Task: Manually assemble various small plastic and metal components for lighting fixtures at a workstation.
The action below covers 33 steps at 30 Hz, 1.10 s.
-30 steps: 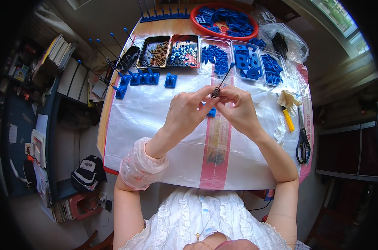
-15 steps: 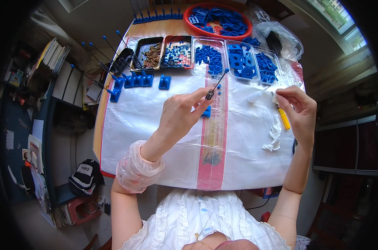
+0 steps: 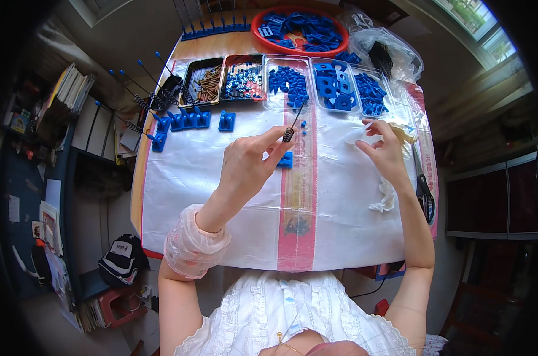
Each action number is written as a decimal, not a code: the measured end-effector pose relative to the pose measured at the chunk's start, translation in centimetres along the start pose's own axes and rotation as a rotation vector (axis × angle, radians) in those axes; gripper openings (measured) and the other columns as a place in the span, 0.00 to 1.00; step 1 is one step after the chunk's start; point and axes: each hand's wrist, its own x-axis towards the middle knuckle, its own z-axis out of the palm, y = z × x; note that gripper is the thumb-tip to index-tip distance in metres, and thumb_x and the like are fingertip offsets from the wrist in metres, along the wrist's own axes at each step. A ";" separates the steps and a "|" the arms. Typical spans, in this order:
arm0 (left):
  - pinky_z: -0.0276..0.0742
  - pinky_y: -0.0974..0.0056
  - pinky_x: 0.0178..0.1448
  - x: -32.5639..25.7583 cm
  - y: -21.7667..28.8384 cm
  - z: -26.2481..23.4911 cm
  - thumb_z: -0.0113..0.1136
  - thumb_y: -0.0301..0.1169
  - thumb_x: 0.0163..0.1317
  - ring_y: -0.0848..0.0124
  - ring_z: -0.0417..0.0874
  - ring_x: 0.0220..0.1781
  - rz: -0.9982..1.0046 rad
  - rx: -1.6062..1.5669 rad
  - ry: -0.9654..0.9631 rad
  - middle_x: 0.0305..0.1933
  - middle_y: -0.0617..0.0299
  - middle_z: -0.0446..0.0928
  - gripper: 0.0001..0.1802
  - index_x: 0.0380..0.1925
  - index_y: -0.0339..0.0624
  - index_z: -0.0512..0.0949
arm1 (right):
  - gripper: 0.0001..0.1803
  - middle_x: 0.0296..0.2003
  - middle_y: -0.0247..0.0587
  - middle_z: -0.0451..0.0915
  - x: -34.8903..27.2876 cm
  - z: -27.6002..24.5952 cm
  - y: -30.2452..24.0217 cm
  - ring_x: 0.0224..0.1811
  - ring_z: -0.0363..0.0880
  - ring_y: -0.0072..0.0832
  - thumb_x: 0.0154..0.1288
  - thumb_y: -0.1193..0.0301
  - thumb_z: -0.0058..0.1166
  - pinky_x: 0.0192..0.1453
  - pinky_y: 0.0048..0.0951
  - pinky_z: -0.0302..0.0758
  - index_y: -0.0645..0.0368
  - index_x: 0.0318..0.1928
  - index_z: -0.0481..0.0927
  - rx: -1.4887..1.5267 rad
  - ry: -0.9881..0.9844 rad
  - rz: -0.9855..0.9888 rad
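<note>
My left hand (image 3: pixel 248 157) pinches a black coil spring (image 3: pixel 288 134) with a thin dark rod rising from it. The rod's upper end lies against a tray of small blue parts, so its tip is hard to make out. Just beyond the fingertips sits a blue plastic base (image 3: pixel 285 159), partly covered by the hand. Two small blue pieces (image 3: pixel 303 124) lie on the sheet a little farther off. My right hand (image 3: pixel 384 151) hovers at the right with thumb and fingers apart, holding nothing visible, near crumpled white tissue (image 3: pixel 384 197).
Trays of screws (image 3: pixel 208 86), nuts (image 3: pixel 243 80) and blue parts (image 3: pixel 335 86) line the back. A red basin (image 3: pixel 345 41) of blue pieces stands behind them. Blue bases (image 3: pixel 189 119) with springs and rods stand at left. Scissors (image 3: pixel 425 196) lie by the right edge.
My right hand has moved left, away from the yellow object, which is now out of sight; its fingers have spread. The scissors have come into view. My left hand keeps its hold on the spring.
</note>
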 end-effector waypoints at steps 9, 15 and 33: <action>0.83 0.64 0.35 -0.2 -0.6 0.6 0.70 0.32 0.71 0.63 0.95 0.36 0.053 -0.016 0.063 0.37 0.54 0.92 0.17 0.59 0.53 0.87 | 0.14 0.53 0.37 0.86 0.5 1.4 0.7 0.52 0.83 0.25 0.64 0.74 0.72 0.50 0.26 0.81 0.60 0.47 0.82 0.052 -0.037 -0.014; 0.81 0.64 0.35 0.0 -0.5 0.5 0.70 0.29 0.70 0.67 0.91 0.34 0.042 -0.044 0.050 0.36 0.56 0.91 0.17 0.58 0.50 0.88 | 0.14 0.53 0.44 0.86 -2.3 -0.4 -2.1 0.55 0.86 0.29 0.70 0.79 0.66 0.62 0.31 0.80 0.61 0.51 0.76 0.436 -0.121 0.005; 0.78 0.64 0.34 -0.1 -0.7 0.5 0.71 0.30 0.70 0.69 0.87 0.31 0.054 -0.055 0.067 0.32 0.57 0.88 0.17 0.58 0.50 0.88 | 0.13 0.43 0.34 0.81 -12.4 -3.7 1.2 0.41 0.78 0.18 0.72 0.75 0.66 0.44 0.23 0.75 0.64 0.54 0.82 0.584 -0.136 0.166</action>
